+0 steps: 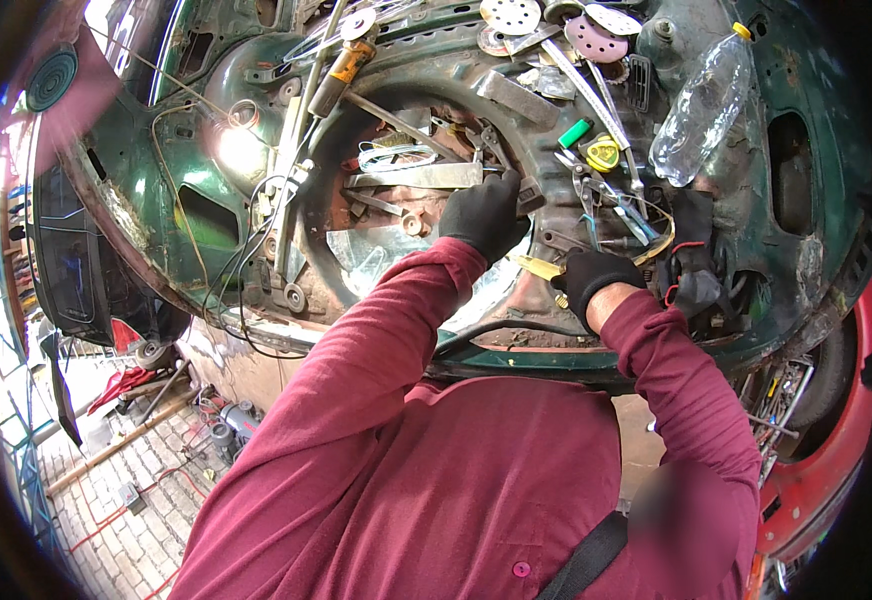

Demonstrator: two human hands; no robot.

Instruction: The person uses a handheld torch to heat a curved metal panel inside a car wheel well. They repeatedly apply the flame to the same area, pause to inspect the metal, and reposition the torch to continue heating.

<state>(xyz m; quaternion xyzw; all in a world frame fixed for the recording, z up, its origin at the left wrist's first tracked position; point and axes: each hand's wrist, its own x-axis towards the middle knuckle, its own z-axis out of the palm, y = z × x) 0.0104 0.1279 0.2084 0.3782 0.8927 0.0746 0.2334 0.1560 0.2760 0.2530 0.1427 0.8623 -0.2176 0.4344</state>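
My left hand (481, 217), in a black glove, is over the round spare-wheel well (322, 235) of a green car body. Its fingers are curled beside a small dark block (530, 195), close to the end of a flat metal strip (416, 178); what they grip is hidden. My right hand (598, 276), also gloved in black, is closed on a flat yellow piece (538, 266) that points left toward the well. Beyond the right hand lie pliers (583, 180), a yellow tape measure (603, 153) and a green cylinder (575, 134).
An angle grinder (344, 75) and sanding discs (596, 40) lie at the far side. A clear plastic bottle (701, 110) lies at right. A lit lamp (241, 150) shines at left, with black cables (241, 300) over the body's edge. A brick floor (156, 480) shows lower left.
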